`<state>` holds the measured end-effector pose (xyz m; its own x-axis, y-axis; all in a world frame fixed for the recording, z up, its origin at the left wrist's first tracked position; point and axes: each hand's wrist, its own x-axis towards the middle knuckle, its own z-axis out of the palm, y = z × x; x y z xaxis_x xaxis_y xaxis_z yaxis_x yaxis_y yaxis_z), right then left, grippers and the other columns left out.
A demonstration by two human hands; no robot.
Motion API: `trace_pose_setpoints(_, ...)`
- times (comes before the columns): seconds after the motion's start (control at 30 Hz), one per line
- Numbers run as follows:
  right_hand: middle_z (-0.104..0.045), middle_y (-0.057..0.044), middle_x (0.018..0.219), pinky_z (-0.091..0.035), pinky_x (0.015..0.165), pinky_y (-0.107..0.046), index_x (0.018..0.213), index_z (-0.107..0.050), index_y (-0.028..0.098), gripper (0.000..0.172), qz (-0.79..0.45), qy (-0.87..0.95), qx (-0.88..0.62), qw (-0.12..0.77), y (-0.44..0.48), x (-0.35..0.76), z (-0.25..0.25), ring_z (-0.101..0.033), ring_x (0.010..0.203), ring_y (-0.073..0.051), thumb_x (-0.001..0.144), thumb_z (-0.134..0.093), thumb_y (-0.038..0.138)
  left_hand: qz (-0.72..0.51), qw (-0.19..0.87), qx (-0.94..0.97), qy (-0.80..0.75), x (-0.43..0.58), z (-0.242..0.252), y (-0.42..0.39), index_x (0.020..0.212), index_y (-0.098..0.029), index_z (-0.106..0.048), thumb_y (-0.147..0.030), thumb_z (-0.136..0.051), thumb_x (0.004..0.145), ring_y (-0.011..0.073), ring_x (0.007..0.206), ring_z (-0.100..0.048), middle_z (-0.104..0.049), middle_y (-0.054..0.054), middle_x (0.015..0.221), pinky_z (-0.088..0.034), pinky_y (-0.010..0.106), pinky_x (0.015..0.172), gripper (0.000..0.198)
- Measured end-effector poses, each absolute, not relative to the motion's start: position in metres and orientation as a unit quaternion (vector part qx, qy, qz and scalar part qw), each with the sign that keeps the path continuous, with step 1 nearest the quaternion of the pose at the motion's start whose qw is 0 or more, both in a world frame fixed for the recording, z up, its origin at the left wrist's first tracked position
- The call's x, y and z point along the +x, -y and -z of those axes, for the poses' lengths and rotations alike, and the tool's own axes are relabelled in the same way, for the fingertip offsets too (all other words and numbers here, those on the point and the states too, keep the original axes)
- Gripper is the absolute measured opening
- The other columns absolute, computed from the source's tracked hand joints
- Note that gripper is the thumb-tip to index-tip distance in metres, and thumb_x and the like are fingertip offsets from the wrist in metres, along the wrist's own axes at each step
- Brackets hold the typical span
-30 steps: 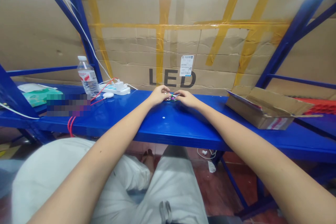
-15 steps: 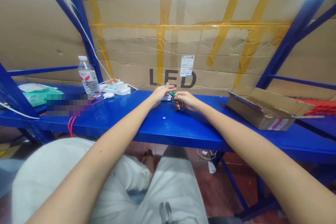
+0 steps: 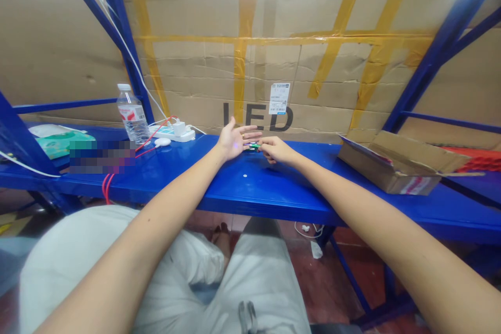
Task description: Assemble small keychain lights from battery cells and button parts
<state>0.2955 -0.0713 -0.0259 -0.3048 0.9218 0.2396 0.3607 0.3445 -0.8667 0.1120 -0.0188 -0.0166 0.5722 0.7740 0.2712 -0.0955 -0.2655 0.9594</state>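
Observation:
My left hand (image 3: pixel 231 141) is open above the blue table, palm showing and fingers stretched to the right. A small violet spot of light falls on its palm. My right hand (image 3: pixel 276 150) is closed around a small green flashlight (image 3: pixel 255 147), pointed left toward that palm. The fingers cover much of the flashlight. Shiny metallic pieces lie close behind it, partly hidden by both hands, so their kind is unclear.
A blue shelf table (image 3: pixel 219 198) runs across, with a large cardboard sheet (image 3: pixel 195 78) behind. At left stand a water bottle (image 3: pixel 132 115), a power strip (image 3: pixel 178 133), red cables and a green packet (image 3: pixel 62 141). An open cardboard box (image 3: pixel 395 164) sits right, beside red material (image 3: pixel 477 159).
My left hand has turned and opened, its palm now showing with a violet spot on it. My right hand has turned the flashlight toward the palm.

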Motion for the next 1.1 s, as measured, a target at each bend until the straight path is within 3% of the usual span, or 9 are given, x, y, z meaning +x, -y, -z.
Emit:
trace_pose_setpoints(0.2, -0.037, 0.006, 0.044, -0.031, 0.037, -0.023, 0.068, -0.050, 0.021, 0.016, -0.319, 0.731, -0.463, 0.386, 0.066, 0.298, 0.028, -0.033, 0.037, -0.009, 0.082, -0.057, 0.023, -0.394, 0.585, 0.671, -0.230, 0.113, 0.019, 0.017, 0.126, -0.017, -0.062, -0.080, -0.029, 0.085, 0.0363, 0.116, -0.064, -0.068, 0.019, 0.126, -0.052, 0.048, 0.091, 0.082)
trace_pose_setpoints(0.47, -0.040, 0.006, 0.043, -0.033, 0.036, -0.024, 0.078, -0.060, 0.019, 0.006, -0.300, 0.741, -0.462, 0.385, 0.063, 0.301, 0.029, -0.036, 0.036, -0.010, 0.081, -0.055, 0.022, -0.387, 0.641, 0.617, -0.241, 0.114, 0.025, 0.014, 0.115, -0.017, -0.067, -0.080, -0.027, 0.084, 0.0346, 0.113, -0.065, -0.071, 0.019, 0.120, -0.054, 0.045, 0.089, 0.081)
trace_pose_setpoints(0.77, -0.046, 0.006, 0.046, -0.032, 0.036, -0.022, 0.091, -0.068, 0.014, 0.020, -0.274, 0.757, -0.481, 0.349, 0.068, 0.299, 0.027, -0.040, 0.035, -0.010, 0.081, -0.053, 0.021, -0.353, 0.689, 0.591, -0.228, 0.112, 0.034, 0.015, 0.109, -0.013, -0.068, -0.079, -0.024, 0.086, 0.0347, 0.100, -0.068, -0.073, 0.021, 0.109, -0.053, 0.049, 0.084, 0.082)
trace_pose_setpoints(0.97, -0.057, 0.003, 0.057, -0.034, 0.039, -0.022, 0.103, -0.071, 0.012, 0.032, -0.238, 0.771, -0.491, 0.328, 0.073, 0.297, 0.024, -0.042, 0.039, -0.009, 0.082, -0.049, 0.021, -0.338, 0.738, 0.546, -0.207, 0.111, 0.037, 0.009, 0.118, -0.007, -0.064, -0.072, -0.013, 0.092, 0.0310, 0.091, -0.069, -0.072, 0.022, 0.106, -0.052, 0.044, 0.081, 0.086)
trace_pose_setpoints(1.1, -0.057, 0.002, 0.057, -0.034, 0.042, -0.023, 0.099, -0.071, 0.010, 0.032, -0.222, 0.775, -0.496, 0.323, 0.074, 0.299, 0.022, -0.043, 0.042, -0.010, 0.081, -0.048, 0.023, -0.343, 0.749, 0.530, -0.202, 0.111, 0.037, 0.009, 0.125, -0.005, -0.060, -0.071, -0.014, 0.092, 0.0318, 0.094, -0.068, -0.071, 0.023, 0.109, -0.051, 0.044, 0.082, 0.087)
